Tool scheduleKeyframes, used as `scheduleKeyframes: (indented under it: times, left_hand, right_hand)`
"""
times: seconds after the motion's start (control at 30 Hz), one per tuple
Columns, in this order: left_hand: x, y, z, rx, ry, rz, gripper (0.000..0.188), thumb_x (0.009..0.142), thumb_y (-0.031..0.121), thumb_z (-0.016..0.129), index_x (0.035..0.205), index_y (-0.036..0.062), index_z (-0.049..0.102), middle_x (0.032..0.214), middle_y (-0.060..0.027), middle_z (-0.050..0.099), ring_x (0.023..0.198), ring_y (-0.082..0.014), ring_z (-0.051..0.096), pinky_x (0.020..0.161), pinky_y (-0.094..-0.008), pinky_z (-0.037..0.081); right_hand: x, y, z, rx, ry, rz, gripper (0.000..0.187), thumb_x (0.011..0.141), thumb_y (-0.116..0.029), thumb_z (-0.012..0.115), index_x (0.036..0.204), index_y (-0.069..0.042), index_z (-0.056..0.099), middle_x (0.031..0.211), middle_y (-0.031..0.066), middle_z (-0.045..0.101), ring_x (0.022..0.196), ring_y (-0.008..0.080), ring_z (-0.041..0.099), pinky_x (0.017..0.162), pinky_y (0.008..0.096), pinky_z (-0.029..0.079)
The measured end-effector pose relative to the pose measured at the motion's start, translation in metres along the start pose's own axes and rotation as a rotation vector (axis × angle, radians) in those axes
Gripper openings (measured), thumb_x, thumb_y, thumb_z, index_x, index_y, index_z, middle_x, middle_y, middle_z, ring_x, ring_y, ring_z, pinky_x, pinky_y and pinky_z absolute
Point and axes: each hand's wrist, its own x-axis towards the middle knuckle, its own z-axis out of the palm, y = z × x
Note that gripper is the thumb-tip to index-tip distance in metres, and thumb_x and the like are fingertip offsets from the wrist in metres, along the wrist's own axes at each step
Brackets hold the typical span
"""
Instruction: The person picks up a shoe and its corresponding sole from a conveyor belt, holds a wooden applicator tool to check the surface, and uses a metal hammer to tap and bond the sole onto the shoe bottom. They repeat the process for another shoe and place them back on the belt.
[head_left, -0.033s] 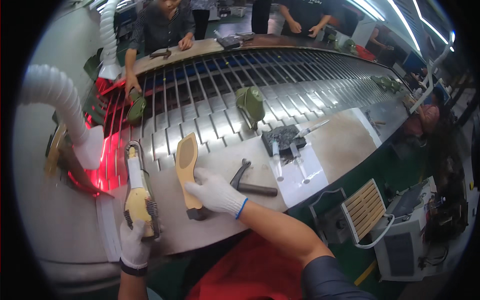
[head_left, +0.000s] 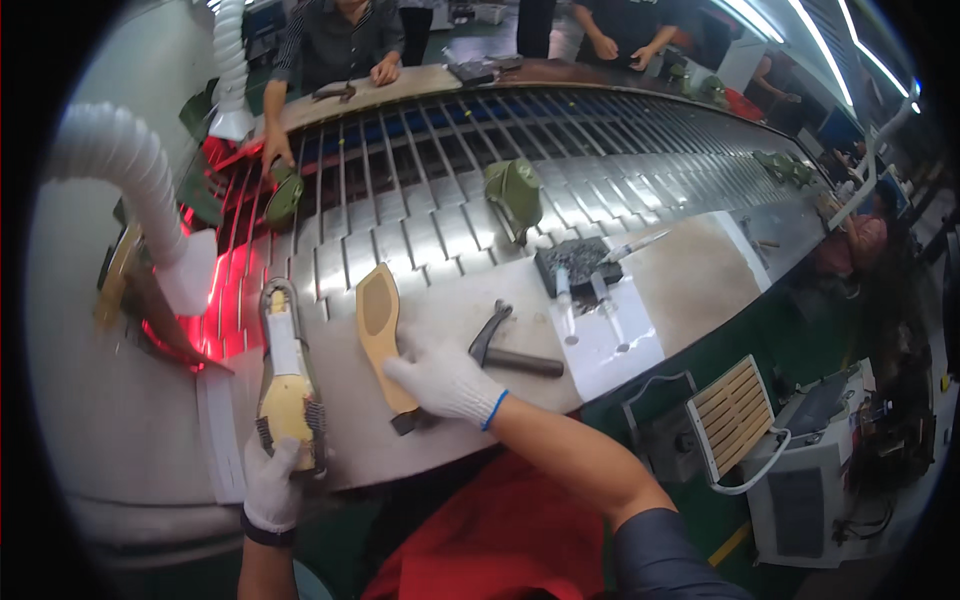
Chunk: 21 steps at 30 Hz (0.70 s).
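My left hand [head_left: 272,487], in a white knit glove, grips the heel end of an upturned shoe upper on a last [head_left: 290,385]. Its yellowish underside faces up, with a pale strip along the middle and dark ridged bits at its sides. My right hand [head_left: 447,382], gloved in white with a blue cuff edge, holds a tan shoe sole [head_left: 378,320] by its edge. The sole has a darker oval patch at the forepart and a dark heel, partly hidden by my hand. Just right of that hand lies a hammer [head_left: 520,362] on the table.
Ahead runs a metal slatted conveyor [head_left: 440,235] carrying a green shoe [head_left: 513,195]. A co-worker's hand [head_left: 278,150] touches another green shoe [head_left: 285,200] near a red glow. Syringe-like tubes [head_left: 607,310] rest by a black block [head_left: 572,262]. A white hose [head_left: 130,165] hangs at left.
The view has shifted a little. The sole in my right hand has turned slightly and moved a bit left relative to the hammer. My left hand keeps its hold on the shoe.
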Motion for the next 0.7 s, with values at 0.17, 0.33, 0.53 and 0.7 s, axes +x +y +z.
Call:
scheduleKeyframes:
  times: [0.17,0.33,0.53,0.7]
  left_hand:
    - [-0.046,-0.016,-0.037,0.439,0.079,0.019,0.058,0.092,0.014,0.077,0.142,-0.0074,0.058,0.126,-0.0157,0.071,0.115,-0.0242,0.069,0.102,-0.0367,0.055]
    - [-0.055,-0.034,-0.040,0.733,0.254,0.245,0.068,0.087,0.018,0.085,0.142,-0.0088,0.057,0.130,-0.0213,0.071,0.118,-0.0263,0.070,0.104,-0.0395,0.054]
    - [-0.069,-0.050,-0.035,0.532,0.378,0.277,0.077,0.084,0.017,0.092,0.146,-0.0083,0.054,0.134,-0.0253,0.069,0.121,-0.0294,0.070,0.105,-0.0412,0.055]
    - [-0.082,-0.070,-0.034,0.541,0.468,0.382,0.070,0.086,0.012,0.091,0.143,-0.0056,0.054,0.120,-0.0139,0.068,0.107,-0.0216,0.070,0.096,-0.0336,0.057]
  right_hand:
    - [-0.029,-0.014,-0.009,-0.026,0.527,-0.244,0.051,0.102,-0.027,0.066,0.136,0.011,0.060,0.119,0.0285,0.072,0.106,0.0404,0.074,0.097,0.0475,0.058]
    - [-0.034,-0.042,0.004,0.817,0.238,0.007,0.049,0.106,-0.038,0.066,0.123,0.008,0.069,0.107,0.0196,0.075,0.098,0.0194,0.075,0.087,0.0351,0.061]
    - [-0.045,-0.017,0.065,0.508,0.240,0.031,0.046,0.109,-0.037,0.064,0.089,0.003,0.074,0.078,0.0078,0.072,0.073,0.0133,0.064,0.070,0.0301,0.051]
    - [-0.041,-0.025,0.065,0.331,0.244,0.039,0.041,0.106,-0.033,0.069,0.086,0.002,0.073,0.075,0.0044,0.070,0.072,0.0094,0.060,0.068,0.0295,0.049]
